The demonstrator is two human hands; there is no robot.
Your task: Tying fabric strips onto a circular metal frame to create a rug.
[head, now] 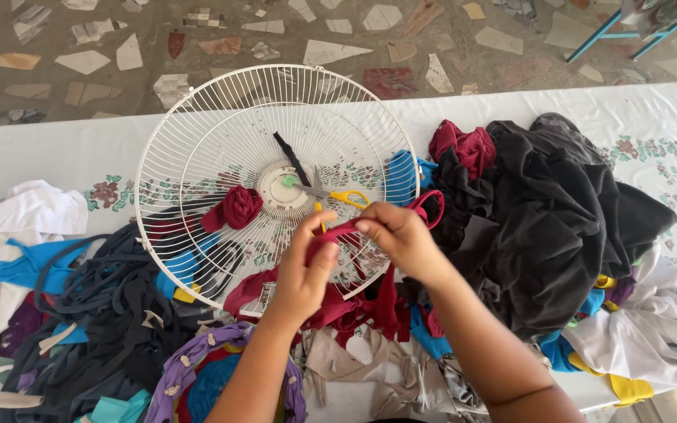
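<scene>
My left hand (pixel 305 270) and my right hand (pixel 399 233) both pinch a dark red fabric strip (pixel 345 229) and hold it taut between them, just above the lower right part of a white wire fan guard (pixel 197 117). The strip loops off to the right past my right hand. A knotted dark red strip (pixel 238 207) is tied onto the guard's wires left of its hub. Yellow-handled scissors (pixel 342 196) lie on the guard near the hub, beside a black strip (pixel 291 159).
A flowered white tablecloth (pixel 660 110) covers the table. A black garment heap (pixel 550 219) lies on the right, dark and blue strips (pixel 95 305) on the left, a purple braided piece (pixel 197 368) at the front. Mosaic floor and blue chair legs (pixel 613 31) lie beyond.
</scene>
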